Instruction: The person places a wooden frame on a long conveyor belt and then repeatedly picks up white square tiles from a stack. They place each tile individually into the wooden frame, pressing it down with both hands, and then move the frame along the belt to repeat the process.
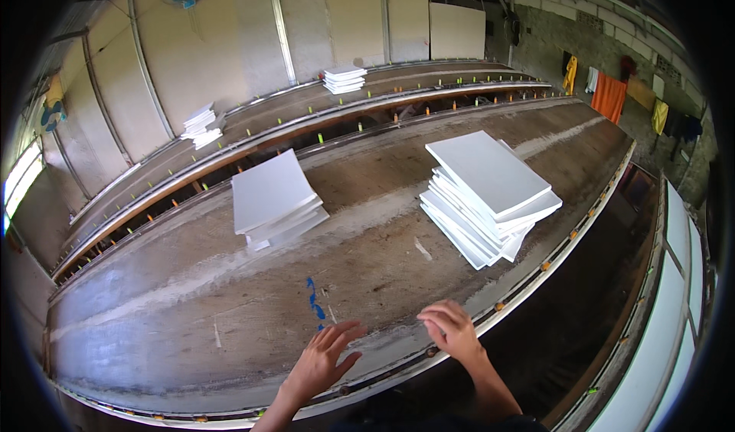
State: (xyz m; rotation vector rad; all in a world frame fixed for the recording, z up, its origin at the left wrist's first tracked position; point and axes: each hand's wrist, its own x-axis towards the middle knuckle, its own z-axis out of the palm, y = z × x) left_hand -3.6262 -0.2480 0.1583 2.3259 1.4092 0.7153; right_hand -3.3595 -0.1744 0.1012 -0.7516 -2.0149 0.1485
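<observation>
My left hand (323, 361) hovers over the near edge of a long worn table (367, 256), its fingers stretched and the thumb apart, with nothing in it. To its right my right hand (453, 329) is also empty, its fingers loosely bent and the thumb apart. Beyond my right hand stands a tall, uneven stack of white rectangular panels (490, 173), the layers turned at differing angles. A smaller stack of white panels (274, 193) lies farther left. Neither hand touches a stack. Blue marks (314, 300) show on the tabletop beyond my left hand.
Across a narrow gap runs a second long table (253, 122) with two more white stacks (344, 80) (202, 126). Small green and orange pegs line the table edges. At right are a dark gap and a rack of pale panels (651, 363). Cloths (609, 97) hang by the wall.
</observation>
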